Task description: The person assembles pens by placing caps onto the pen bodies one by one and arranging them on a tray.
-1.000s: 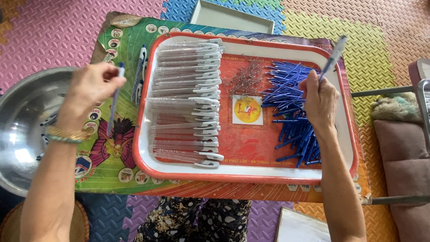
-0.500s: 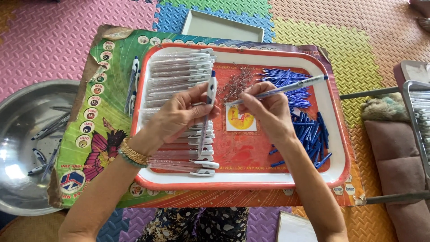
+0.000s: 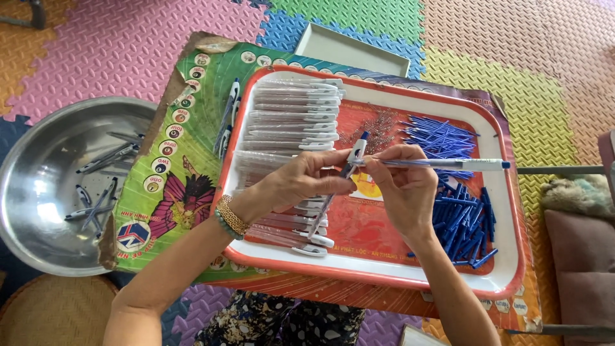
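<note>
The clear pen barrel [image 3: 338,186] with its white clip sits slantwise in the left hand [image 3: 301,182], whose grip is closed around its upper part, over the middle of the tray [image 3: 410,277]. The right hand [image 3: 403,189] pinches the near end of a blue refill [image 3: 442,164] with a white end piece, held level and pointing right, its tip just beside the barrel's top.

Judging by the piles, much is left: a long row of empty barrels [image 3: 291,115] fills the tray's left side, and a heap of blue refills [image 3: 458,205] covers its right. A few finished pens [image 3: 96,192] lie in the metal bowl [image 3: 38,230] to the left, so only a small share looks done.

Small springs [image 3: 378,125] are scattered near the tray's top. The tray rests on a printed board [image 3: 186,160] over bright foam floor mats [image 3: 128,38]. Nothing blocks the hands.
</note>
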